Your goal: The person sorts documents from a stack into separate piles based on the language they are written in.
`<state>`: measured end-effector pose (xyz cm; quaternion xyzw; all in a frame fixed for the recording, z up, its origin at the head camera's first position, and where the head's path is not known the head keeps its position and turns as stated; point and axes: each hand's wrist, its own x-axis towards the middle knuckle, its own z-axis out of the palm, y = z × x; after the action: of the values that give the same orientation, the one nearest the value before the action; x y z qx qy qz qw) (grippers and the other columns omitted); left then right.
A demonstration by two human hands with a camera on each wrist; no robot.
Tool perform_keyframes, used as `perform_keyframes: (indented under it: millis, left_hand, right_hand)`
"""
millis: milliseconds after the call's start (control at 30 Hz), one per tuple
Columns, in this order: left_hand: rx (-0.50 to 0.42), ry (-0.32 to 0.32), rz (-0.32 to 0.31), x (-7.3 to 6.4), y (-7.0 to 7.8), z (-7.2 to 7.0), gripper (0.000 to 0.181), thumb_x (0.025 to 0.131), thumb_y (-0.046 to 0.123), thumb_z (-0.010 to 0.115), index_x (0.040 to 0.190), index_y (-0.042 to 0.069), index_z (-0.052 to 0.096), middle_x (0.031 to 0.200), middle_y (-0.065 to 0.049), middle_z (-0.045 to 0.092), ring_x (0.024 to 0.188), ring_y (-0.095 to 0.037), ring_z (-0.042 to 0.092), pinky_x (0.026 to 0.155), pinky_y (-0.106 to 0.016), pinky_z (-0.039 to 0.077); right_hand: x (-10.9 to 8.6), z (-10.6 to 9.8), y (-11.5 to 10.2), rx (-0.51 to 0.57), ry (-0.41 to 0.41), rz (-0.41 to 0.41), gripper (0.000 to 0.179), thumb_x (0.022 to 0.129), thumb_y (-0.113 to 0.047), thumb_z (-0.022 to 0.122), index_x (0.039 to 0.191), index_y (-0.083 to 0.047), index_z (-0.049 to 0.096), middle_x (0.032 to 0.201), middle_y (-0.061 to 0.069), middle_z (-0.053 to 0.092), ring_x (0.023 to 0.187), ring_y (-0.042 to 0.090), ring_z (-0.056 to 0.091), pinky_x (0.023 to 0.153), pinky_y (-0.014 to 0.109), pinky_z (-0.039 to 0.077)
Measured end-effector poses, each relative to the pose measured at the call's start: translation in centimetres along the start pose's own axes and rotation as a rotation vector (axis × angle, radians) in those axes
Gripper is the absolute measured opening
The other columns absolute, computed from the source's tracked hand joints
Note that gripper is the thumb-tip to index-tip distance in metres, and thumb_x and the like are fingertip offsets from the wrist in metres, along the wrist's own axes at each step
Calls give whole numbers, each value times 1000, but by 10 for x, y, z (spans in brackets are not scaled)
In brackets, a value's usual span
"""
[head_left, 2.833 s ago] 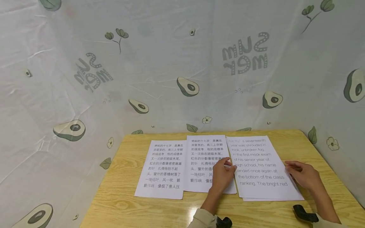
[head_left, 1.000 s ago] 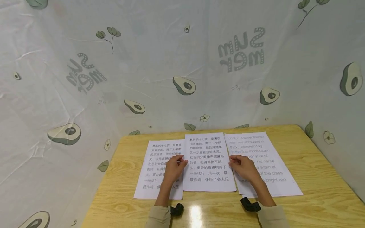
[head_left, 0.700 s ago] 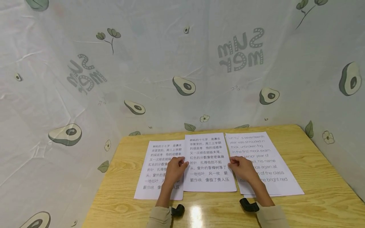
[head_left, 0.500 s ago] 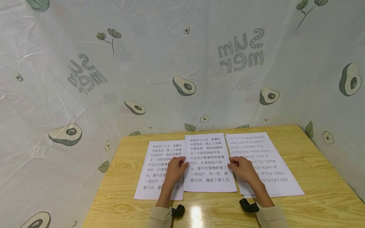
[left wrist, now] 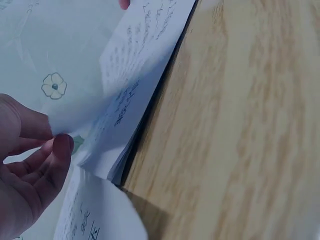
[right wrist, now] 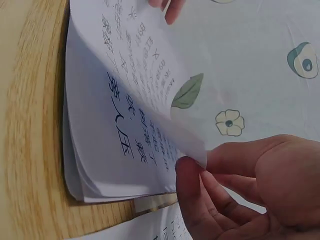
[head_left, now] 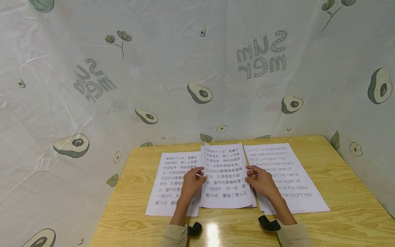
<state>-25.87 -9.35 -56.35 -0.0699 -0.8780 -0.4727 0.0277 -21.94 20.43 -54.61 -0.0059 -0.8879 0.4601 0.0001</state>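
In the head view, a white sheet of paper (head_left: 223, 188) printed with Chinese text curves up at both sides above the middle stack. My left hand (head_left: 192, 181) pinches its left edge between thumb and fingers. Its right edge is pinched by my right hand (head_left: 260, 180). Both wrist views show the raised edges: the sheet (left wrist: 115, 115) bends upward toward the left hand (left wrist: 30, 170), and the sheet (right wrist: 135, 115) curls toward the right hand (right wrist: 240, 185). More sheets lie beneath it, their edges showing at the lower corner in the right wrist view.
To the left lies another Chinese-printed sheet (head_left: 155, 187), partly behind the left hand. On the right is a stack topped by an English-printed sheet (head_left: 296, 202), partly covered by the right hand. All rest on a wooden table (head_left: 129, 206) against a patterned cloth (head_left: 172, 61).
Both hands came from the right stack to the middle one. In the last half second the top sheet's sides have lifted and bowed, and the hands have risen slightly with it.
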Motion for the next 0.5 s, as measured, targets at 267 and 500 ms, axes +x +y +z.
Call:
perform_keyframes:
  millis: [267,500]
  left_hand:
    - [-24,56,-41,0,0,-5,44,90,-1,80,133,6,74,104,-5,74,87,-13,70,71,-23,57]
    - [-48,66,-54,1,4,-8,43,91,2,80,133,8,74,105,-3,75,87,-12,68,70,-21,55]
  right_hand:
    - [-2,-7,-1,55,60,7,47,99,-6,71,145,2,63,125,23,72,109,34,75,80,25,58]
    - [-2,-13,0,106,65,22,49,100,-9,71,147,1,61,128,24,70,108,29,74,78,19,55]
